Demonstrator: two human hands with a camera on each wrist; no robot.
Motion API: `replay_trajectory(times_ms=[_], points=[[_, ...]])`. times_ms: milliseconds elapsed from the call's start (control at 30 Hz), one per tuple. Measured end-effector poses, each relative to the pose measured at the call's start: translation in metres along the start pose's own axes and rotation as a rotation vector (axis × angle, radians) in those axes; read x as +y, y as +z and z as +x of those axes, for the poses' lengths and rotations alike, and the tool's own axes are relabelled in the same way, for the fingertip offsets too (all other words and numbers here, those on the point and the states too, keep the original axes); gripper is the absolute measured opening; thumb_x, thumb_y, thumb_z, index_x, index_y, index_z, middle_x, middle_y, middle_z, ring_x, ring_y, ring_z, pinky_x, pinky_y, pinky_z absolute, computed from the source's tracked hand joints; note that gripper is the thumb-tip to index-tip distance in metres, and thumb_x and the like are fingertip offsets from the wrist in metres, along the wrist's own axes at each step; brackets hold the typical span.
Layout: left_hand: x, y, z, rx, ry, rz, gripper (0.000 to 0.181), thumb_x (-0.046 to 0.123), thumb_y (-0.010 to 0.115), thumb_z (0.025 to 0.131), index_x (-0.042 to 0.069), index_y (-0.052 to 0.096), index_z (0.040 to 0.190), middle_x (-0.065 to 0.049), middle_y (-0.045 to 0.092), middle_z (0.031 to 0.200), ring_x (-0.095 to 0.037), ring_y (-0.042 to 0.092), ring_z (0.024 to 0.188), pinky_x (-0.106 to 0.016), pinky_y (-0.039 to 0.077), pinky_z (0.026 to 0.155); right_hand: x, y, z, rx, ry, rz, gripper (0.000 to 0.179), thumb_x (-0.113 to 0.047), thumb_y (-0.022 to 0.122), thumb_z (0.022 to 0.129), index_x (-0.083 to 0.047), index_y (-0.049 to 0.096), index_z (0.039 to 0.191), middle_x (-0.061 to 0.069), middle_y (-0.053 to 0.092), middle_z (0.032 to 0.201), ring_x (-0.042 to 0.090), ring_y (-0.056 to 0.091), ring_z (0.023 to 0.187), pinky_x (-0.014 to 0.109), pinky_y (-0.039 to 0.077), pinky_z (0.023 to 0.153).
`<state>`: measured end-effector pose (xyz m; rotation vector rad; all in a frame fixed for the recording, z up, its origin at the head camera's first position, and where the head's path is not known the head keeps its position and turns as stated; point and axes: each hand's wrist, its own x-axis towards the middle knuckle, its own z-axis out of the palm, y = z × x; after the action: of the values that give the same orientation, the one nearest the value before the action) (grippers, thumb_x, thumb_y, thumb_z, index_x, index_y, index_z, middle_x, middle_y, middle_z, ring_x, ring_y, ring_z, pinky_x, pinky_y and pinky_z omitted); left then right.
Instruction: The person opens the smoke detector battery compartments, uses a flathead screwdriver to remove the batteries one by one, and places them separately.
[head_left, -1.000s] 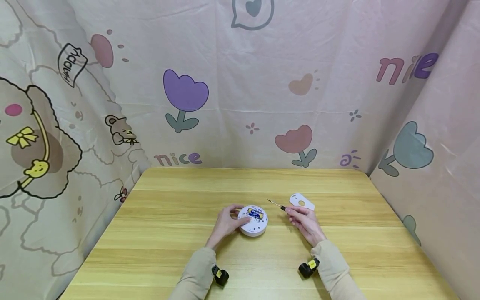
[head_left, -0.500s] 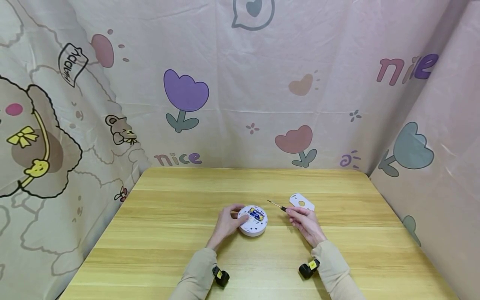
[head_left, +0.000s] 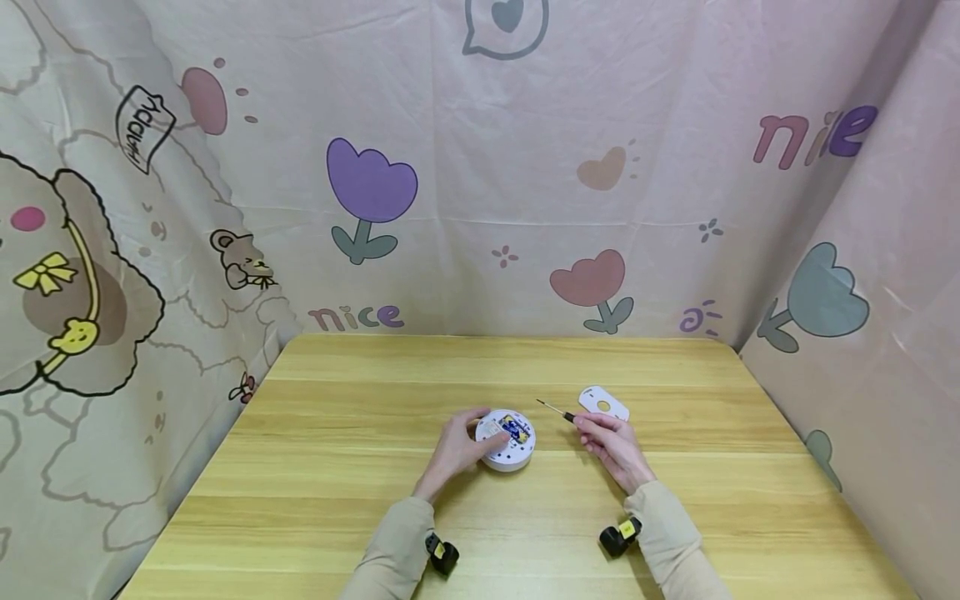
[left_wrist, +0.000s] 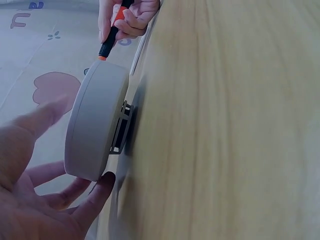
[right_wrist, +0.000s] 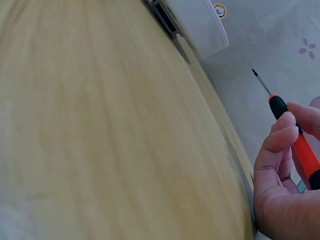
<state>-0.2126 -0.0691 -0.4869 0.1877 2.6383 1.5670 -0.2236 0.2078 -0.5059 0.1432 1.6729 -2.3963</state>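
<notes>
Turned clockwise since a second ago: white smoke detector [head_left: 519, 451], its blue-and-yellow label [head_left: 516, 428] swung rightward. We log it near the middle of the wooden table [head_left: 375, 417], vented side down, left hand [head_left: 459, 450] gripping its rim. Right hand [head_left: 611, 446] pinches an orange-and-black screwdriver [right_wrist: 306, 154], tip apart from the detector. White mounting plate [head_left: 615, 408] lies just beyond that hand.

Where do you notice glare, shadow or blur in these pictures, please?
Head view: soft glare low on the table; left wrist view: shadow under the white device, blurred thumb tip on the left hand; right wrist view: pale patch, perhaps glare, at lower left.
</notes>
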Motion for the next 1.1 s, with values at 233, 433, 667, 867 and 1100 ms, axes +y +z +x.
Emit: replay_trajectory(times_ms=[233,433,667,867,1100], points=[[0.0008,0.0030,-0.0002,-0.017,0.020,0.076,0.092,0.050,0.079,0.053,0.012,0.045,0.130,-0.013,0.043,0.130,-0.029,0.045,0.115,-0.049,0.038,0.100,-0.0002,-0.0014,-0.0003,0.006,0.014,0.012,0.015,-0.010,0.066,0.078,-0.010,0.067,0.093,0.003,0.069,0.085,0.005,0.059,0.061,0.014,0.049,0.052],[0.0025,0.0034,-0.0026,-0.016,0.048,0.088,0.092,0.041,0.082,0.053,0.010,0.043,0.131,-0.015,0.041,0.127,-0.031,0.044,0.114,-0.053,0.038,0.098,-0.0005,-0.0024,-0.0007,-0.007,0.010,0.015,0.014,-0.010,0.065,0.079,-0.010,0.067,0.093,0.002,0.069,0.083,0.005,0.059,0.061,0.014,0.049,0.052],[0.0020,0.0023,-0.0025,-0.034,0.074,0.081,0.091,0.035,0.082,0.056,0.010,0.040,0.133,-0.016,0.040,0.128,-0.033,0.042,0.116,-0.054,0.036,0.099,-0.0002,-0.0034,-0.0004,-0.011,-0.001,0.011,0.014,-0.010,0.066,0.078,-0.010,0.067,0.092,0.001,0.069,0.081,0.005,0.059,0.061,0.013,0.049,0.051],[0.0021,-0.0009,-0.0025,-0.040,0.081,0.047,0.086,0.031,0.081,0.059,0.010,0.042,0.132,-0.018,0.040,0.128,-0.033,0.043,0.115,-0.053,0.035,0.100,-0.0013,-0.0025,-0.0017,0.010,-0.001,0.011,0.014,-0.008,0.065,0.078,-0.010,0.067,0.091,0.003,0.069,0.081,0.006,0.059,0.060,0.014,0.048,0.051],[0.0003,-0.0038,-0.0015,-0.057,0.087,0.010,0.078,0.026,0.079,0.064,0.009,0.043,0.131,-0.019,0.041,0.124,-0.031,0.048,0.111,-0.046,0.042,0.097,-0.0020,-0.0028,-0.0020,-0.001,0.003,0.009,0.014,-0.008,0.065,0.079,-0.009,0.067,0.093,0.002,0.069,0.081,0.005,0.058,0.060,0.013,0.048,0.050]])
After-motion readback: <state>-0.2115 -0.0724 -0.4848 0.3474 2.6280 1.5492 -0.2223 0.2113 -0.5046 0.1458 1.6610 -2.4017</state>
